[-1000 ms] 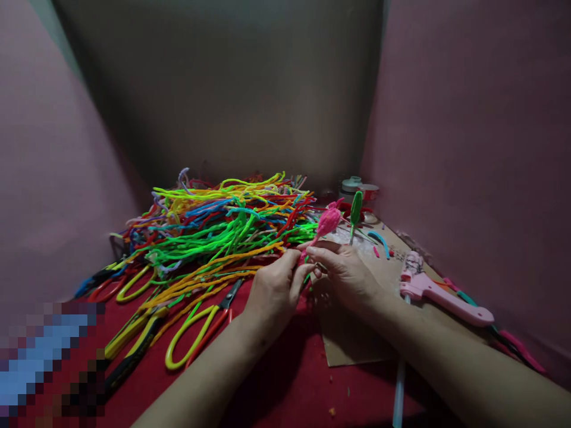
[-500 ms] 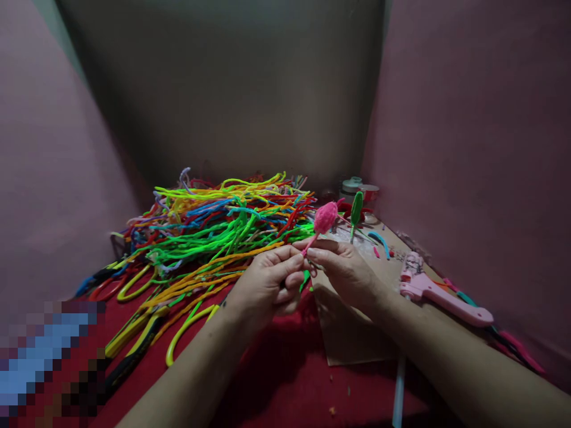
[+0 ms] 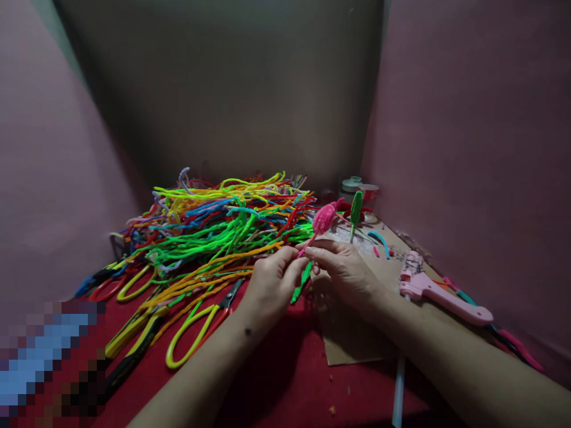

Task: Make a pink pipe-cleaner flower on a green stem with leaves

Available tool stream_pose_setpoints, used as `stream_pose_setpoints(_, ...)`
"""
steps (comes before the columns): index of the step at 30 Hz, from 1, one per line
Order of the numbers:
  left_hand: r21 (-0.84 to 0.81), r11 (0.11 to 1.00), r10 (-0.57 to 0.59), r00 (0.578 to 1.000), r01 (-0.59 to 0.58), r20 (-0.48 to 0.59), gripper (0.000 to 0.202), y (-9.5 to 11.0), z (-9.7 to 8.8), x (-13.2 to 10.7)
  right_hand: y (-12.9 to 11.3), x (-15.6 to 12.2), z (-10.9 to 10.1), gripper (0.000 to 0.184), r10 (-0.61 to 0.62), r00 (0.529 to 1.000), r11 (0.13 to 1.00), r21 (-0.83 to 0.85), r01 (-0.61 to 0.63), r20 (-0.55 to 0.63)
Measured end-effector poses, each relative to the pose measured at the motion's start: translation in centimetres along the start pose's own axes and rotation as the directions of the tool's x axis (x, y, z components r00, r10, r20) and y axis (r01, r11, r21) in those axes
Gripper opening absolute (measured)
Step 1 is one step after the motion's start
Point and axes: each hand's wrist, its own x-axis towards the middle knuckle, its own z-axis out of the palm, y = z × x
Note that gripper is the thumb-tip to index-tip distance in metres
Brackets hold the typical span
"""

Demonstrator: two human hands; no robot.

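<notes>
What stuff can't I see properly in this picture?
All in the head view:
- Pink flower: the left hand and right hand hide the bottom of its stem.
- Green leaf-shaped piece: fingers hide its top.
- Whatever lies under the blocky squares, lower left.
- Clear stick: the bottom edge cuts it off.
- Containers at the back: too small and dim to see what's inside.
</notes>
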Motion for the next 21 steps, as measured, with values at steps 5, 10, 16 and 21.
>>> stream_pose_setpoints(5,0.554,0.789,0.33,0.944,-0.265,-0.018,0.016,-2.0,0.4,-0.1,-0.2,-0.2,0.4,0.007,0.013,0.998,0.998,-0.054,-0.016,-0.057)
stream_pose_setpoints(10,0.364,0.912,0.226,0.972,-0.187,-0.067,0.018,-1.6,0.2,0.1,-0.4,-0.3,0.5,0.006,-0.004,0.998,0.998,-0.062,0.0,-0.065)
stream_pose_setpoints(16,-0.326,0.924,-0.168,0.978,0.2,0.122,0.027,0.3,0.2,0.3,-0.2,-0.1,0.1,0.008,-0.065,0.998,0.991,-0.119,0.063,-0.007)
stream_pose_setpoints(21,-0.537,0.743,-0.259,0.911,0.4,0.321,0.023,0.2,-0.2,0.3,0.0,-0.1,-0.1,0.008,-0.095,0.995,0.989,-0.109,0.097,0.019)
